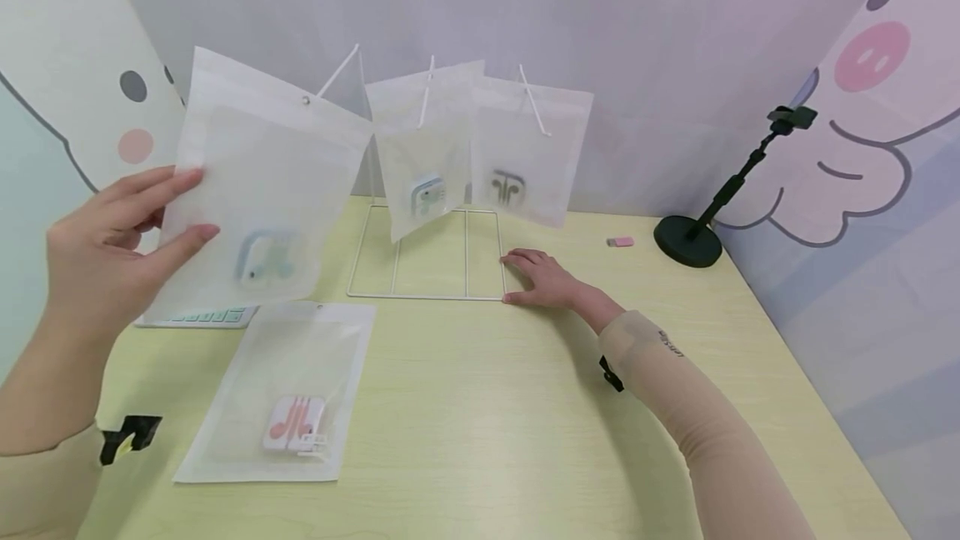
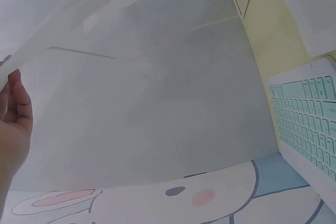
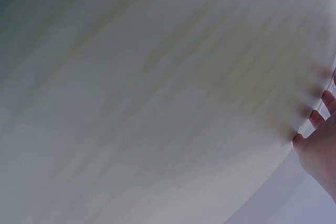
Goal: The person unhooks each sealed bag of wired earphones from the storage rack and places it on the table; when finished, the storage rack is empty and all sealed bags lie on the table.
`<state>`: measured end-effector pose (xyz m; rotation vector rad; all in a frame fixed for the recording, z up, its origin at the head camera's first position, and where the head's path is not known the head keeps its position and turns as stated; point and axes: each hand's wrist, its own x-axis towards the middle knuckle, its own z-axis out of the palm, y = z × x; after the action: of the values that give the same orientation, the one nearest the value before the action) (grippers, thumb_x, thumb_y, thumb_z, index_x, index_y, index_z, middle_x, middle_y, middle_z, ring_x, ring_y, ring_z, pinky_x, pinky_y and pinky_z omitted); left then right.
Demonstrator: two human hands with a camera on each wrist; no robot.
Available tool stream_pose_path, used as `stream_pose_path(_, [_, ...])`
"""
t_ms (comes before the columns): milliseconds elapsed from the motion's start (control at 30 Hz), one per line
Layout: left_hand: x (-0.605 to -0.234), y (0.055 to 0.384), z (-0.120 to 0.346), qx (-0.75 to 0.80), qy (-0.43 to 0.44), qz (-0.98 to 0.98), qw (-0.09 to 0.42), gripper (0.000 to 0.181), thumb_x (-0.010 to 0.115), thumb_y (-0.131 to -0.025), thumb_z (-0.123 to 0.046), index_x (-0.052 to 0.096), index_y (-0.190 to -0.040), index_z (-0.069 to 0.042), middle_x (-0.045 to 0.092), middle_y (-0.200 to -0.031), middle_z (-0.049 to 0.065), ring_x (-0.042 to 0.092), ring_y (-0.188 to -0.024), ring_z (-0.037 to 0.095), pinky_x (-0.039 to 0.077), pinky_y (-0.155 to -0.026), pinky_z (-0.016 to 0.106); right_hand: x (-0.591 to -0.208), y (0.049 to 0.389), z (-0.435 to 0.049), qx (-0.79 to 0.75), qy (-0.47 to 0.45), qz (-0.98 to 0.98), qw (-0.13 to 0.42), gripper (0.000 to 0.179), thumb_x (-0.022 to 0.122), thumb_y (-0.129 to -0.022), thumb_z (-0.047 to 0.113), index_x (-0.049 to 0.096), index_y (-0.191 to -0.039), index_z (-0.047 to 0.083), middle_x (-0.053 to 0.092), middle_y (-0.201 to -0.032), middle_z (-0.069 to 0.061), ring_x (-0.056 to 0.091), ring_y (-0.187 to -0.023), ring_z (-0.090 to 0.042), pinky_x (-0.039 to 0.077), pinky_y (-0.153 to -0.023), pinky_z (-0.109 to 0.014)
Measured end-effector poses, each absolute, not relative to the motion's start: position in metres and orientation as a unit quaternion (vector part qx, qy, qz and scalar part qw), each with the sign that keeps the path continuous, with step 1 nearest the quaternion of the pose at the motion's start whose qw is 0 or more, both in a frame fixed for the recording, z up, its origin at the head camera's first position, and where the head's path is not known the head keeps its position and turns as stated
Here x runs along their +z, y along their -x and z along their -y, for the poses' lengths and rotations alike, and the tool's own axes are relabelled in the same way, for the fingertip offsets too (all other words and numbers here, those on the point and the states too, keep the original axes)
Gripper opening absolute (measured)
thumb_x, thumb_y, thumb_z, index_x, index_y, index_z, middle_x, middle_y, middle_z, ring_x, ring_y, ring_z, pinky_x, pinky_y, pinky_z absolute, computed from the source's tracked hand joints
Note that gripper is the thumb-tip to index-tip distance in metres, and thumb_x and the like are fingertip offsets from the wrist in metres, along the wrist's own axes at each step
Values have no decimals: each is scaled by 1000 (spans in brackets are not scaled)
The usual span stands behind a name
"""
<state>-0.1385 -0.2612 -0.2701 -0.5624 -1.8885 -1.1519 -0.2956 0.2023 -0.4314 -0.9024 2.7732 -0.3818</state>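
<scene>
My left hand (image 1: 112,240) pinches a frosted white plastic pouch (image 1: 255,165) by its left edge, thumb in front and fingers behind. A pale earphone case (image 1: 266,257) shows through it. The pouch's top hole lies right at the tip of the left prong (image 1: 339,69) of a white wire display rack (image 1: 427,297). Two similar pouches, one with a light-coloured earphone case (image 1: 428,194), the other with dark earphones (image 1: 507,187), hang from the other prongs. With fingers extended, my right hand (image 1: 547,277) rests at the right side of the rack's base.
Nearer me on the table lies another pouch (image 1: 307,357) with pink earphones (image 1: 294,422). A white and green keyboard (image 2: 310,108) stands behind it at the left. Toward the back right are a small pink USB stick (image 1: 620,242) and a black phone stand (image 1: 687,242).
</scene>
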Motion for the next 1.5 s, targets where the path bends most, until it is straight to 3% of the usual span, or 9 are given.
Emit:
stream_pose_path(200, [-269,136,256,-491,234,745,387,42,80,-68,4,64,-106,16,68,-110,2,60,-82,5,46,-72,9,-431,294,-203,-133,308,-937,97,77,62,-85,53,33,-147,19,26,-153,-10,21,-140,-37,15,-113,-56])
stream_pose_path(400, [-272,130,255,-487,247,760,352,50,81,-71,-5,61,-112,15,65,-114,-1,56,-68,1,46,-66,6,-431,293,-204,-130,312,-936,95,77,62,-85,53,33,-147,18,27,-153,-11,22,-140,-37,16,-113,-56])
stream_pose_path(633, [-286,124,263,-529,248,748,314,53,79,-68,8,58,-115,18,63,-117,5,64,-68,0,50,-65,7,-430,293,-203,-131,313,-936,92,78,63,-85,52,32,-147,17,26,-153,-11,21,-140,-37,16,-113,-56])
stream_pose_path(967, [-305,111,263,-480,167,821,261,67,72,-64,23,58,-126,2,59,-120,-8,63,-70,-8,48,-60,5,-429,294,-201,-131,306,-938,99,77,63,-85,52,32,-147,18,26,-154,-11,21,-140,-37,15,-113,-56])
stream_pose_path(1300, [-324,92,254,-520,54,844,118,68,74,-75,6,53,-136,-16,53,-126,-21,62,-70,-5,50,-54,12,-429,294,-201,-127,304,-939,103,77,61,-85,53,31,-147,19,25,-154,-10,20,-141,-36,15,-113,-56])
stream_pose_path(1500, [-339,86,242,-513,39,855,63,65,76,-79,-8,51,-137,-21,46,-133,-24,57,-74,-2,49,-61,9,-429,294,-201,-129,303,-938,105,77,61,-86,53,31,-148,19,24,-154,-10,19,-141,-37,14,-113,-56])
